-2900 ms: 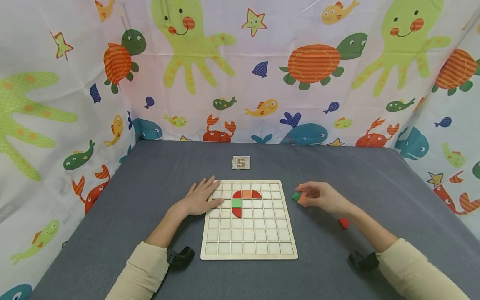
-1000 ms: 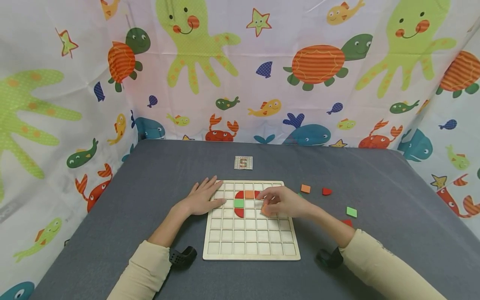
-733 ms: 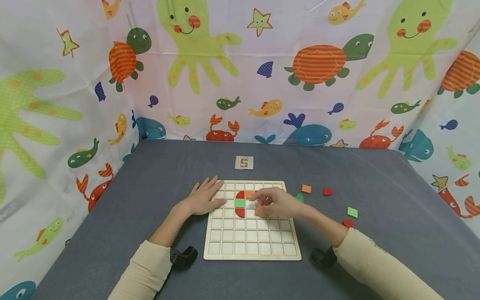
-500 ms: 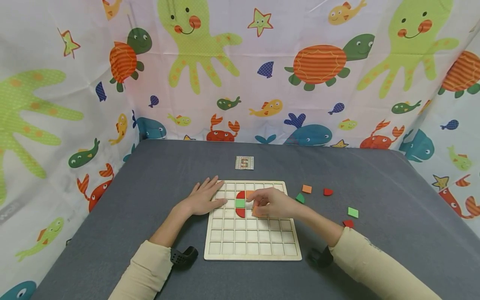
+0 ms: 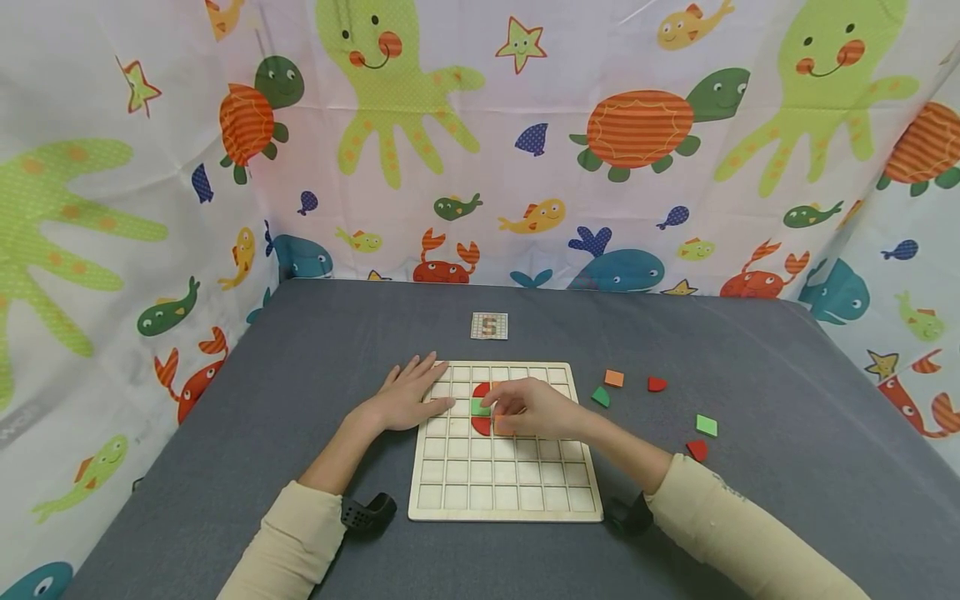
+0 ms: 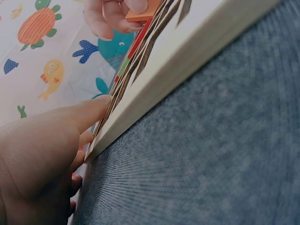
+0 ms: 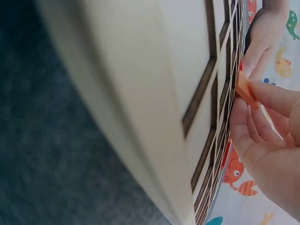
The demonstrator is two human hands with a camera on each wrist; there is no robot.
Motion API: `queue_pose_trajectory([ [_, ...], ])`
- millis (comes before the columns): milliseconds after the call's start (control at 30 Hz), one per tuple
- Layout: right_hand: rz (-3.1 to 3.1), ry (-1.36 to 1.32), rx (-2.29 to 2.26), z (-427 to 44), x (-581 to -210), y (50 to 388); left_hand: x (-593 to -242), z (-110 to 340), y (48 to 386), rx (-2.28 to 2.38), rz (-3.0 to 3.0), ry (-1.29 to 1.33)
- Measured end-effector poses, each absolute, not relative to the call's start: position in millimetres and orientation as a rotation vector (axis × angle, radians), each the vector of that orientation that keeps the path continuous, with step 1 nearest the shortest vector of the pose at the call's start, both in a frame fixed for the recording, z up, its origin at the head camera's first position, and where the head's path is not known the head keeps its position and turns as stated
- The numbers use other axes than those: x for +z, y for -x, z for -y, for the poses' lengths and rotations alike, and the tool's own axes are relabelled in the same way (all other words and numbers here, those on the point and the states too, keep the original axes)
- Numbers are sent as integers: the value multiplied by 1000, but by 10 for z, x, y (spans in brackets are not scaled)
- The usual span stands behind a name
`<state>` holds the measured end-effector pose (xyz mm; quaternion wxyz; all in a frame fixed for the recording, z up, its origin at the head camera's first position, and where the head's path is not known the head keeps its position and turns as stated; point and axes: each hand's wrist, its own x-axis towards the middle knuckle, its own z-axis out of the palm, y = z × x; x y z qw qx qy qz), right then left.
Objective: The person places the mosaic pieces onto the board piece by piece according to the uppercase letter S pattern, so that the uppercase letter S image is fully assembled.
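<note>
A pale wooden grid board (image 5: 465, 497) lies on the dark cloth. My left hand (image 5: 401, 398) rests flat on its upper left edge, fingers spread. My right hand (image 5: 536, 408) pinches an orange square (image 5: 503, 426) between thumb and fingers over the board, just right of the lower red piece (image 5: 481, 426). In the right wrist view the orange square (image 7: 245, 90) is tilted between the fingertips. A green square (image 5: 478, 407) and an upper red piece (image 5: 481, 389) sit in cells above the lower red one. My right fingers partly hide the top row's other pieces.
Right of the board lie an orange square (image 5: 613, 378), a green curved piece (image 5: 601, 397), a light green square (image 5: 707, 425) and two red pieces (image 5: 657, 384). A small patterned card (image 5: 489, 326) lies beyond the board. A printed sea-animal curtain (image 5: 465, 150) stands behind.
My right hand has carried the orange square from the loose pieces leftward over the board, beside the lower red piece. My left hand has stayed on the board's edge.
</note>
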<state>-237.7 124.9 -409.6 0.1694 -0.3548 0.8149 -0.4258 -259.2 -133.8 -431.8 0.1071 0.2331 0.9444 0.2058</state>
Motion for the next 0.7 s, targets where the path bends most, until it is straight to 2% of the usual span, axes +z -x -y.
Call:
queue_pose_trajectory([
  [700, -2368, 957, -1196, -1259, -4090, 2361, -4259, 1333, 2554, 614, -2775, -684],
])
